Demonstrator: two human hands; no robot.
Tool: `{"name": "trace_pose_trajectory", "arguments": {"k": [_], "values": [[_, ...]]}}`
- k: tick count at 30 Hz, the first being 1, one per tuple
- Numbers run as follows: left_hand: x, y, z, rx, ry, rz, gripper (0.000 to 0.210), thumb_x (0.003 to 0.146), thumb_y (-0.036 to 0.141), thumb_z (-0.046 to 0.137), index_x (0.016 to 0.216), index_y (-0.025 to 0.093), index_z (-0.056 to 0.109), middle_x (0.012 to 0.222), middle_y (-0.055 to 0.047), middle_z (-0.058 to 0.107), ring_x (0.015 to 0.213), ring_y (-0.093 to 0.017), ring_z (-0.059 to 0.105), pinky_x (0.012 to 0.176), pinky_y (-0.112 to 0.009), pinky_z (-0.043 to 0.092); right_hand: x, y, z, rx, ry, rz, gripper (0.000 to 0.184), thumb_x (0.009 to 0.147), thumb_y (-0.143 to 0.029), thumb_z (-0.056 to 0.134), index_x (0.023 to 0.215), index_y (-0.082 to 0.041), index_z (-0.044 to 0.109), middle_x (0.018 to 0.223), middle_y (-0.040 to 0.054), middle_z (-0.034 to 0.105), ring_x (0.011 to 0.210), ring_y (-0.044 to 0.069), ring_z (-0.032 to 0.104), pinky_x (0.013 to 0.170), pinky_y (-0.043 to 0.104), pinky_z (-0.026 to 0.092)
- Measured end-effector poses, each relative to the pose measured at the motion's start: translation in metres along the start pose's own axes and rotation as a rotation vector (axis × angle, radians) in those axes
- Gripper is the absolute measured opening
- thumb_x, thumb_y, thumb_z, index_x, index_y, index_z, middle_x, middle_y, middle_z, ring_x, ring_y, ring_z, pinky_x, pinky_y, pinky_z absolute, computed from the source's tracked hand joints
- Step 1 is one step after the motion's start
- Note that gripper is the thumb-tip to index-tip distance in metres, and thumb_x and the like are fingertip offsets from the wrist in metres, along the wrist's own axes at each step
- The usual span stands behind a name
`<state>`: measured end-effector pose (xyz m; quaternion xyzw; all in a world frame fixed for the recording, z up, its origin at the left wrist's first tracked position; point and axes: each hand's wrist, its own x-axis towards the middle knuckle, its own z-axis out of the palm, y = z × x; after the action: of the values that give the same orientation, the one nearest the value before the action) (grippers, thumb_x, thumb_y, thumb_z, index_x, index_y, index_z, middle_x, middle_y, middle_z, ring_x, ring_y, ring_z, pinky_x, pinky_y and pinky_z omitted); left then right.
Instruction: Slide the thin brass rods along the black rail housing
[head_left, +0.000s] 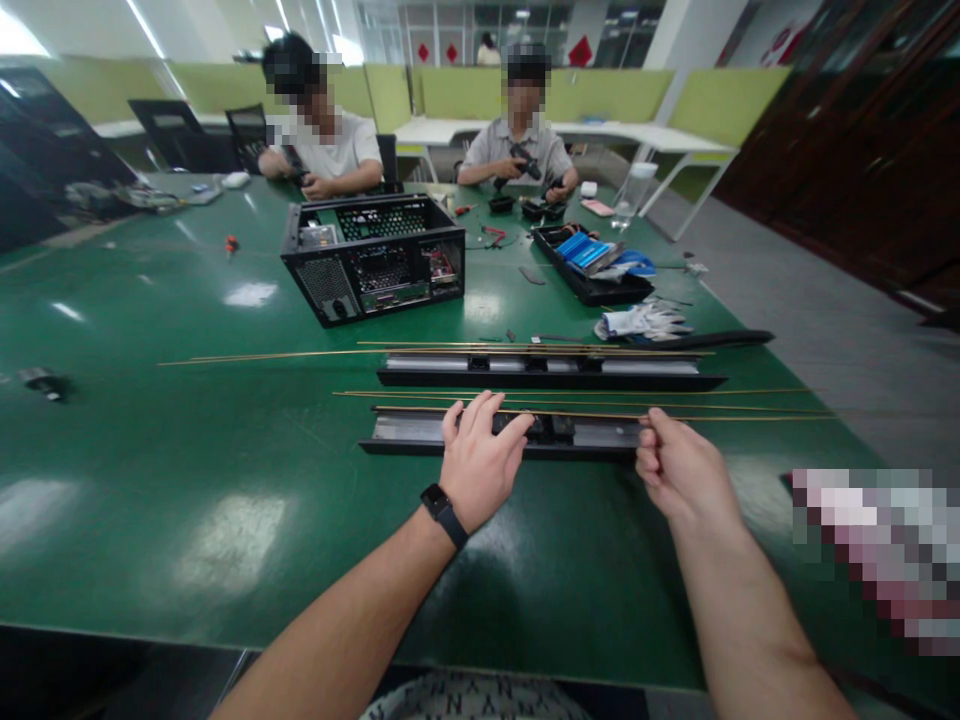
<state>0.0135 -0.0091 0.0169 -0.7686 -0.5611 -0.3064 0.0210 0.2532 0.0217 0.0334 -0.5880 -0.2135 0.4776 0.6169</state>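
In front of me a dark rail (409, 428) with a silver channel lies on the green table, black blocks (562, 428) seated along its middle. Over its centre rests my left hand (482, 455), fingers stretched and apart, touching the rail's far side beside the blocks. At the rail's right end, thumb and forefinger of my right hand (686, 465) pinch a long thin brass-coloured rod (585, 413); the other fingers curl in. More such rods (427, 394) lie just beyond. Farther back is a second similar rail (442, 366), with thin rods (285, 356) across its far edge.
An opened black computer case (375, 285) stands beyond the rails. Right of it are a black tray (592, 285) of blue items, white gloves (646, 322) and a clear bottle (634, 195). Two people sit opposite, handling dark tools. A dark part (43, 383) lies left.
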Motion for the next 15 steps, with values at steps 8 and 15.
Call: {"name": "trace_pose_trajectory", "arguments": {"k": [8,15], "values": [[0.0004,0.0,-0.0003,0.003,0.005,-0.002,0.029,0.096,0.031,0.054,0.123,0.037,0.063,0.142,-0.007,0.054,0.139,-0.026,0.042,0.116,-0.053,0.023,0.0015,-0.0008,0.0006,0.001,-0.008,0.027,0.012,0.09,-0.023,0.062,0.081,-0.015,0.062,0.053,-0.004,0.052,0.029,0.005,0.036,0.022,0.015,0.021],[0.0003,0.0001,-0.001,0.001,-0.003,0.004,0.029,0.097,0.032,0.052,0.123,0.037,0.064,0.142,-0.008,0.053,0.14,-0.026,0.041,0.115,-0.053,0.022,-0.0002,-0.002,0.0008,0.014,-0.086,0.046,0.007,0.089,-0.018,0.06,0.089,-0.013,0.065,0.055,-0.0034,0.054,0.029,0.005,0.037,0.022,0.014,0.022]]}}
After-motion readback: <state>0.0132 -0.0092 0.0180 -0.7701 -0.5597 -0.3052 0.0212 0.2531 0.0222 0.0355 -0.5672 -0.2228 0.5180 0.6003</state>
